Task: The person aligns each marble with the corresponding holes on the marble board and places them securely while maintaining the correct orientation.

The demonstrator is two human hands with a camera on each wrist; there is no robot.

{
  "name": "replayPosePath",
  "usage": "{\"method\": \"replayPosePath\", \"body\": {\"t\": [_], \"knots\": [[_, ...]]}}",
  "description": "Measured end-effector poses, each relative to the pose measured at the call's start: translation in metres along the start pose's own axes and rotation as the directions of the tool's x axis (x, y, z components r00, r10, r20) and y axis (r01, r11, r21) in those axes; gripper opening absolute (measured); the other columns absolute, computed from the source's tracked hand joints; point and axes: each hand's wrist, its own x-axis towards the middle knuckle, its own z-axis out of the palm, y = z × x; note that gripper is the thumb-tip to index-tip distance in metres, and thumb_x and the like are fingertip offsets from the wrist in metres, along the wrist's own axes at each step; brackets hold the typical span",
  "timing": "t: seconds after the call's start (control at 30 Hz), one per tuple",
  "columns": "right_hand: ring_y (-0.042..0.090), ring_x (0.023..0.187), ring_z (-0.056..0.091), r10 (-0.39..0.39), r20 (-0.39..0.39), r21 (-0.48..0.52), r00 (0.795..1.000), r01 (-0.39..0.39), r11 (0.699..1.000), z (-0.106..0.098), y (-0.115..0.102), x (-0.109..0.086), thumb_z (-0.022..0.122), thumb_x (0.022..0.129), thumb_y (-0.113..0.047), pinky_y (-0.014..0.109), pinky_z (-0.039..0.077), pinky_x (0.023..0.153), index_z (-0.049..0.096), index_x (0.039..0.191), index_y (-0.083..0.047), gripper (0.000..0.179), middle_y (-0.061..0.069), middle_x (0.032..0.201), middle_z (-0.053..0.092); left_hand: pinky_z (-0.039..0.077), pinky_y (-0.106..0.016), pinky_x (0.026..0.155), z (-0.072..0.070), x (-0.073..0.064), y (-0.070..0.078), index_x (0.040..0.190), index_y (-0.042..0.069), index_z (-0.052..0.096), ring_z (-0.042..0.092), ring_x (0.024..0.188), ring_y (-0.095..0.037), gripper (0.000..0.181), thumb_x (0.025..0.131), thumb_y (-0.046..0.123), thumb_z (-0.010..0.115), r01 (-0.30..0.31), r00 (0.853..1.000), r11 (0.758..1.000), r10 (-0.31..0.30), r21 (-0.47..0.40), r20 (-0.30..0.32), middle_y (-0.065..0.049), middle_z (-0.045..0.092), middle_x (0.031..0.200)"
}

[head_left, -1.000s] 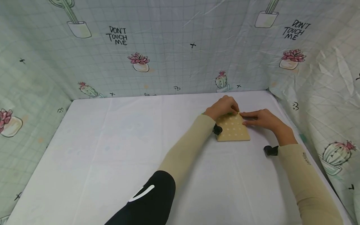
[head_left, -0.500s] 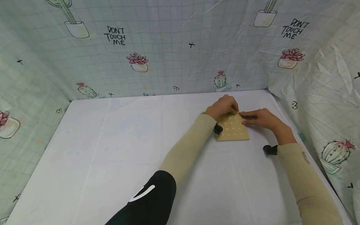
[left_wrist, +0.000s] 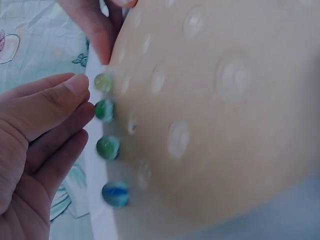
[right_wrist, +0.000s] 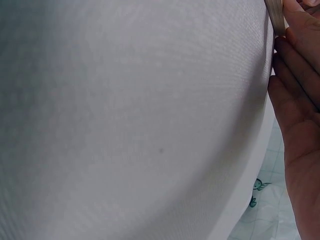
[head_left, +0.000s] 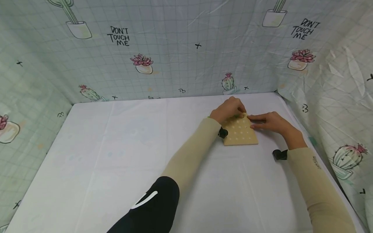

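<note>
A tan board [head_left: 240, 134] with rows of shallow round dimples lies at the table's far right. In the left wrist view several glass marbles stand in a row along its far edge: a yellow-green marble [left_wrist: 103, 82], a dark green marble [left_wrist: 104, 110], a green marble [left_wrist: 108, 148] and a blue marble [left_wrist: 115, 194]. My left hand [head_left: 229, 108] is over the far edge, thumb tip against the index finger, right beside the two nearest marbles. My right hand [head_left: 272, 124] touches the board's right edge near its far corner with straight index finger and thumb.
A white cloth covers the table [head_left: 131, 161]. Behind and at the right hangs a cactus-print sheet [head_left: 175, 48]. Black wrist cameras, one on the left [head_left: 223, 132] over the board and one on the right [head_left: 280, 154], stick out from the sleeves.
My left hand has shifted slightly left and away from the board's far right corner, showing more of that edge. The right hand keeps its place.
</note>
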Motion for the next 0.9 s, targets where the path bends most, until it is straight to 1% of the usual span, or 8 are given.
{"method": "replayPosePath", "body": {"t": [0.1,0.27,0.33,0.5,0.63,0.8,0.9], "knots": [[0.045,0.128,0.054,0.003,0.003,0.006,1.000,-0.003,1.000,-0.001,-0.002,0.000,0.075,0.092,-0.044,0.059,0.047,0.099,0.064,0.139,-0.017,0.056,0.020,0.140,0.059,0.052,-0.013,0.085,-0.007,-0.004,-0.007,0.120,0.013,0.077,0.067,0.109,-0.008,0.026,0.095,0.016,0.072,-0.031,0.999,0.999,0.032,0.009,-0.011,0.002,0.073,0.121],[0.044,0.131,0.052,0.021,0.023,0.002,1.000,-0.021,1.000,-0.001,-0.005,0.001,0.075,0.091,-0.046,0.060,0.046,0.102,0.062,0.140,-0.017,0.058,0.017,0.143,0.056,0.051,-0.015,0.090,-0.026,-0.015,-0.021,0.121,0.011,0.076,0.064,0.112,-0.010,0.027,0.095,0.016,0.073,-0.009,1.000,0.999,0.009,0.033,-0.017,0.000,0.073,0.121],[0.045,0.133,0.050,0.035,0.038,-0.007,0.999,-0.034,0.999,0.000,-0.005,0.002,0.074,0.092,-0.049,0.061,0.044,0.104,0.061,0.141,-0.018,0.059,0.017,0.145,0.055,0.051,-0.015,0.092,-0.034,-0.021,-0.027,0.122,0.010,0.075,0.064,0.113,-0.010,0.028,0.095,0.016,0.073,0.008,1.000,0.999,-0.008,0.038,-0.016,0.000,0.073,0.121],[0.047,0.137,0.044,0.057,0.047,0.001,0.997,-0.057,0.998,0.000,-0.005,0.003,0.073,0.092,-0.050,0.064,0.039,0.109,0.060,0.142,-0.018,0.061,0.017,0.147,0.052,0.052,-0.017,0.093,-0.049,-0.035,-0.040,0.123,0.009,0.075,0.066,0.112,-0.013,0.029,0.094,0.016,0.074,0.012,1.000,0.996,-0.012,0.085,-0.007,-0.002,0.073,0.121],[0.046,0.137,0.045,0.050,0.028,0.011,0.998,-0.050,0.999,0.000,-0.006,0.002,0.075,0.090,-0.048,0.063,0.038,0.110,0.062,0.140,-0.017,0.060,0.016,0.145,0.054,0.052,-0.019,0.094,-0.058,-0.047,-0.050,0.122,0.009,0.075,0.065,0.113,-0.015,0.029,0.094,0.017,0.074,0.027,0.999,0.992,-0.029,0.125,0.019,-0.002,0.073,0.120],[0.045,0.137,0.045,0.054,0.025,0.008,0.998,-0.054,0.998,0.000,-0.006,0.002,0.075,0.090,-0.048,0.062,0.039,0.109,0.062,0.140,-0.018,0.060,0.016,0.145,0.054,0.050,-0.021,0.096,-0.068,-0.063,-0.060,0.121,0.009,0.076,0.064,0.113,-0.015,0.029,0.093,0.018,0.076,0.026,0.999,0.984,-0.033,0.176,0.035,0.000,0.075,0.117],[0.045,0.137,0.045,0.061,0.031,0.009,0.998,-0.061,0.998,0.000,-0.006,0.003,0.074,0.090,-0.051,0.062,0.040,0.109,0.062,0.141,-0.018,0.061,0.016,0.145,0.053,0.052,-0.022,0.094,-0.072,-0.074,-0.063,0.118,0.007,0.077,0.066,0.111,-0.016,0.029,0.091,0.016,0.077,-0.008,0.999,0.981,0.000,0.192,0.045,-0.002,0.076,0.115]]}}
